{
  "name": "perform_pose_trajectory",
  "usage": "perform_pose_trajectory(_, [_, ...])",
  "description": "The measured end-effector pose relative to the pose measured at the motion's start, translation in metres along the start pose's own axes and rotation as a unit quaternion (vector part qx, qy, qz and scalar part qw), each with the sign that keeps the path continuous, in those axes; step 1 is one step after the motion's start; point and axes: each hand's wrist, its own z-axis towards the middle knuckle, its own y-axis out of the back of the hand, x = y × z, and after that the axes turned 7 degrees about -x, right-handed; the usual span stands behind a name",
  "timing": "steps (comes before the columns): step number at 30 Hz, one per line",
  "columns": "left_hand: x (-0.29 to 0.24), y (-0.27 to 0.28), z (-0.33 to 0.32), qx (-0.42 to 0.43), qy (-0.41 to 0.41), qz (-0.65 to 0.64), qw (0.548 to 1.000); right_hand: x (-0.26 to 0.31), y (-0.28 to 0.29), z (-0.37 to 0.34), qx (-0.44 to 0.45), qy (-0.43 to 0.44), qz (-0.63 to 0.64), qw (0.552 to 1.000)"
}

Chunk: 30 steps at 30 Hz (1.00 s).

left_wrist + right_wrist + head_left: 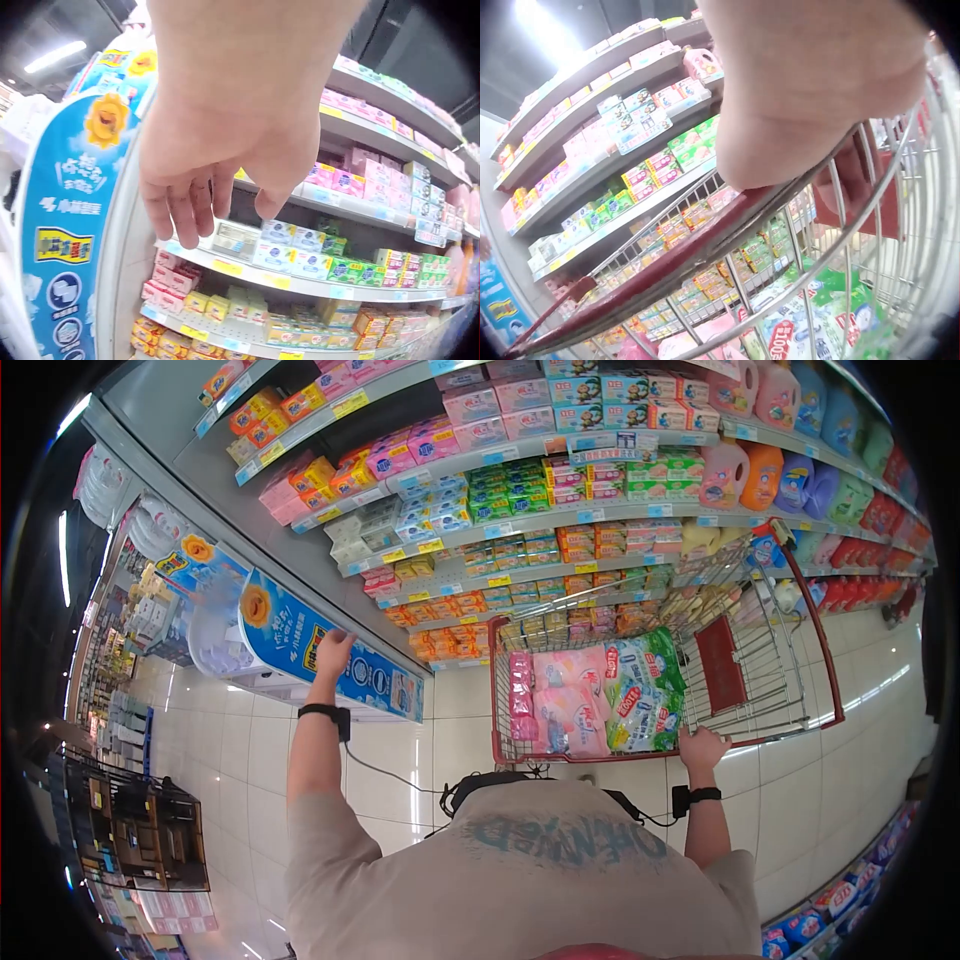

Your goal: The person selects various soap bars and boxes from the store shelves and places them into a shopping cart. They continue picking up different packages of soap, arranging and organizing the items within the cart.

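Observation:
My left hand [335, 652] is held out in front of a blue display panel [285, 630] at the end of the shelves. In the left wrist view its fingers hang loosely bent, with nothing in them. My right hand [703, 745] grips the near side rim of a shopping cart [667, 261]; the right wrist view shows fingers [845, 180] curled round below the rim. Inside the cart lie pink packs [570, 710] and green, white and blue packs [655, 670], seen through the wires in the right wrist view.
Curved shelves of boxed goods [292, 255] stand ahead, with large bottles [762, 472] at the right. White tiled floor [390, 760] lies between me and the shelves. A cable [385, 773] runs from my left wrist. More packs [835, 898] line the lower right.

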Motion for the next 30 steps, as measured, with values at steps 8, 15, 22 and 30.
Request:
perform_pose_trajectory(8, [-0.114,-0.068,0.094,0.045,-0.184,0.030,0.981,0.006,-0.027,-0.009,-0.095,-0.113,0.012,0.989])
perform_pose_trajectory(15, [-0.157,-0.144,0.177,0.048,-0.293,0.049,0.954,0.044,-0.045,-0.062,-0.160,-0.222,-0.003,0.962])
perform_pose_trajectory(22, [-0.193,-0.200,0.224,0.079,-0.270,0.130,0.951,0.062,-0.033,-0.149,-0.122,-0.321,0.003,0.939])
perform_pose_trajectory(30, [-0.207,-0.222,0.238,0.118,-0.259,0.171,0.943,0.059,-0.024,-0.225,-0.097,-0.431,-0.017,0.897])
